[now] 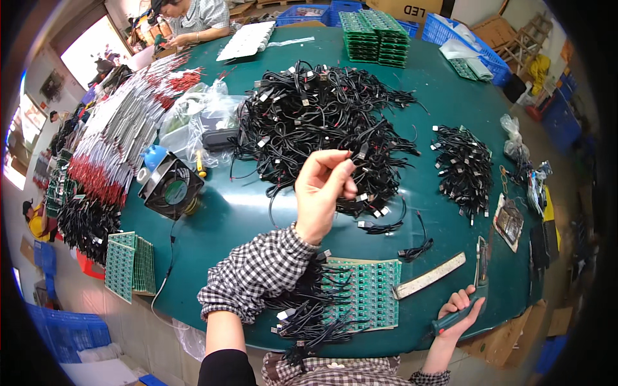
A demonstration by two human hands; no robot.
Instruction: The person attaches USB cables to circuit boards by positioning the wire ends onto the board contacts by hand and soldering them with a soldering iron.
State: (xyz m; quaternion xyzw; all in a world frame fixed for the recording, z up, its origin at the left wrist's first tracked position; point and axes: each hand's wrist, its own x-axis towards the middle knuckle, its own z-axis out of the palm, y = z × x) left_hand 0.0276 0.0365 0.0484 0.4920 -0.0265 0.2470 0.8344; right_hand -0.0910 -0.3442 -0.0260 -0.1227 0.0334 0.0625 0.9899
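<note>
1. Left hand (322, 193): raised above the round green-topped work table (257, 212), fingertips pinched on a thin black cable (358, 153) with a small connector at its end. The cable sits at the 12 o'clock side of the hand, over the near edge of the large heap of black cables (322, 116) at table centre.
2. Right hand (458, 312): at the 5 o'clock edge of the table, fingers wrapped around the dark green handle of a soldering tool (473, 286). The tool shaft points toward 12 o'clock; its tip cannot be made out clearly.
3. Directly below the left forearm lies a green panel of small circuit boards (364, 293) with black leads already attached along its 9 o'clock side.
4. A pale, flat ruler-like strip (430, 275) lies between the panel and the soldering tool.
5. A smaller bundle of black cables (463, 167) lies at 3 o'clock, well apart from the main heap.
6. Containers:
   - Clear plastic bags (193, 116) at 10 o'clock; contents appear to be dark parts, not certain.
   - Blue plastic crates (479, 48) at 1 o'clock hold green boards and pale wrapped sheets.
7. Stacked green circuit panels (374, 37) stand at 12 o'clock; another stack (131, 265) lies at 8 o'clock.
8. A square black cooling fan (170, 186) rests at 9 o'clock beside rows of red-and-white wires (125, 138).
</note>
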